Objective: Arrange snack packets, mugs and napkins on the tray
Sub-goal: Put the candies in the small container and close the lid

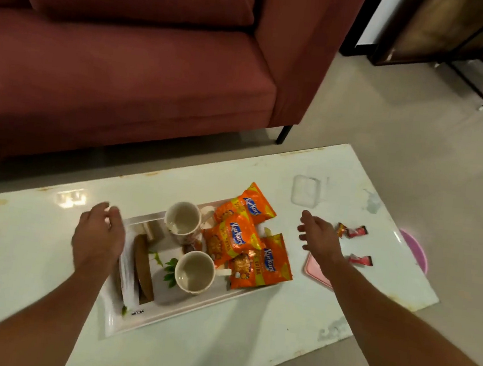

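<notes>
With both mugs [183, 218], three Kurkure packets [243, 236] and napkins [131, 272] on the white tray [179, 313], left hand [98, 235] and right hand [319, 235] flank it empty, fingers loose, probably to lift.

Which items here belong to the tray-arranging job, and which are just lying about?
Job items: tray, two mugs, three orange snack packets, napkins.

Lying about: wrapped candies, clear container, pink lid, sofa.

Orange snack packets [246, 237], cream mugs [195, 272], white tray [178, 316], maroon sofa [125, 81], pink lid [316, 269].
</notes>
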Action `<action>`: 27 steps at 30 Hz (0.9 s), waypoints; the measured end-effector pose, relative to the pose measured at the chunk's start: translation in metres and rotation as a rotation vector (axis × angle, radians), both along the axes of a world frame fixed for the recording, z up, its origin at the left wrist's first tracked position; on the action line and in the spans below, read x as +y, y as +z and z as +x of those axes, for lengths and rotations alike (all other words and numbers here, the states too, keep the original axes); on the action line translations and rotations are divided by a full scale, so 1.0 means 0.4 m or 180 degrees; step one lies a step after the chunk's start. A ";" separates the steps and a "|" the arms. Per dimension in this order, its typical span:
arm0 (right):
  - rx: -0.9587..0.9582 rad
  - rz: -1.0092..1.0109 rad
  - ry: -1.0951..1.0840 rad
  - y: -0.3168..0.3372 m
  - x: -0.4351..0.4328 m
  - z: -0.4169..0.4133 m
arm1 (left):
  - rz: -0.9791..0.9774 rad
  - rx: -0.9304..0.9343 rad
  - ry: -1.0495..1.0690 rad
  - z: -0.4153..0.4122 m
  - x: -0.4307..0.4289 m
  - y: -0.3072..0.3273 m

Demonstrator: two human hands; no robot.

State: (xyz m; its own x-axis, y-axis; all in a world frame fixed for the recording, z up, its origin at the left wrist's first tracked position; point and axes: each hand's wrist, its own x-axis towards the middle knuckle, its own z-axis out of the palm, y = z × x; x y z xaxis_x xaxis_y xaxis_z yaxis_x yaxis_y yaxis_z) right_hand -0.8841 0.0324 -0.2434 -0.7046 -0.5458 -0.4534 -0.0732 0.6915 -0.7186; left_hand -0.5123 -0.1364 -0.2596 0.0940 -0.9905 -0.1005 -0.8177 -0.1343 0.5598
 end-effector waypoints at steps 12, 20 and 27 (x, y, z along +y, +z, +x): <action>0.1348 0.0680 0.0378 0.072 0.244 -0.193 | 0.0066 0.1006 -0.1646 -0.631 0.208 0.147; 0.1530 0.0751 0.0774 -0.045 0.212 -0.324 | 0.0654 0.0849 -0.1393 -0.866 0.309 -0.014; 0.1451 0.1191 0.1369 -0.148 0.158 -0.438 | 0.0637 0.0466 -0.0995 -0.993 0.258 -0.114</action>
State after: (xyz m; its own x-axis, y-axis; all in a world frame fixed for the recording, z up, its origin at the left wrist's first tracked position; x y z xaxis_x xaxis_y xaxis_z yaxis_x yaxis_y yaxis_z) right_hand -1.0591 0.0957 -0.3024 -0.6261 -0.6829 -0.3765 -0.6294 0.7276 -0.2729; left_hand -0.9094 -0.0330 -0.3052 -0.2385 -0.9286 -0.2843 -0.7499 -0.0099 0.6615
